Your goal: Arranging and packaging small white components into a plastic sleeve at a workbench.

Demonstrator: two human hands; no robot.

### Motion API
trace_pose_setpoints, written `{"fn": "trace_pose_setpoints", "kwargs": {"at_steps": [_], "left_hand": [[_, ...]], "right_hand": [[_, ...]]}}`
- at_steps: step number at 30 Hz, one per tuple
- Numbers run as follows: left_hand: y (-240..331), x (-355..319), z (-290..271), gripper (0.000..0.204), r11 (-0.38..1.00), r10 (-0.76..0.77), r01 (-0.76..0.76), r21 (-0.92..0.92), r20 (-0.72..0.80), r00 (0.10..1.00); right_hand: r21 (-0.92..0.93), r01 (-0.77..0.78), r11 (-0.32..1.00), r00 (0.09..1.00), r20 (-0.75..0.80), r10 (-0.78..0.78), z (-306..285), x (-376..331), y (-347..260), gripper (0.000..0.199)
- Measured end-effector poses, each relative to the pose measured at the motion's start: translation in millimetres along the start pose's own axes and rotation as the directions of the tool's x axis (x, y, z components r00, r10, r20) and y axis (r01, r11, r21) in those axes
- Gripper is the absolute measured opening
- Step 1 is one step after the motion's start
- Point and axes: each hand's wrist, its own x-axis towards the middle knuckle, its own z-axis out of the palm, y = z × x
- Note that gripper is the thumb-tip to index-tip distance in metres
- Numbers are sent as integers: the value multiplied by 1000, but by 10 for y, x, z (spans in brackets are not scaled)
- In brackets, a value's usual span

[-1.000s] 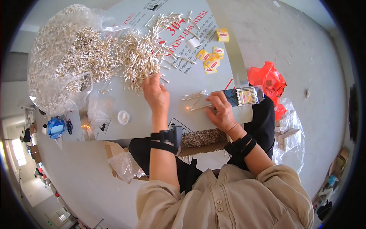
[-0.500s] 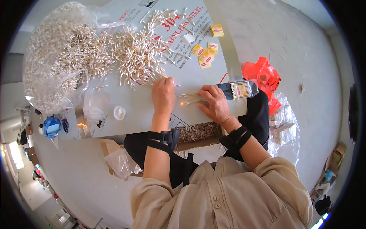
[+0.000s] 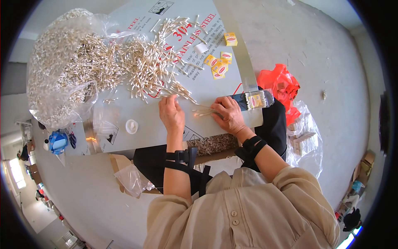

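My right hand (image 3: 229, 115) is closed on a few cotton swabs (image 3: 202, 111), whose ends stick out to the left between the fingers. Just right of it lies a clear packet of cotton swabs (image 3: 256, 100) with a yellow card inside and a dark strip beside it. My left hand (image 3: 172, 114) rests by the near edge of a big loose pile of cotton swabs (image 3: 151, 64). Its fingers are curled together, and what they hold, if anything, is hidden.
A large clear bag full of cotton swabs (image 3: 49, 70) lies at the left. Yellow printed cards (image 3: 219, 68), a small yellow box (image 3: 230, 39) and a white roll (image 3: 200, 47) lie farther back. A small white dish (image 3: 131, 126) sits near the front edge. A red plastic bag (image 3: 277, 83) is beside the table.
My left hand has drawn back a little from the pile, toward me. My right hand has moved slightly left and still holds its swabs. The whole view has shifted a little.
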Motion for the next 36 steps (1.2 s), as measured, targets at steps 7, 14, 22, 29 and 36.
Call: {"fn": "trace_pose_setpoints", "kwargs": {"at_steps": [7,14,22,29,36], "left_hand": [[104,436,-20,28,952,292,-302,43,157,944],[124,539,-36,28,945,320,-327,7,193,928],[25,643,-195,12,933,314,-352,70,320,894],[47,769,-188,19,928,338,-371,20,368,866],[-81,825,-204,13,938,319,-348,2,392,863]], "right_hand": [[-5,-21,1000,1000,1,21,4,30,-9,25],[-26,-52,998,998,20,52,-7,44,-27,27],[-30,-55,998,998,21,56,6,59,-32,28],[-20,-72,997,997,33,73,-17,68,-27,25],[-31,-73,997,996,46,75,4,78,-54,26]]}}
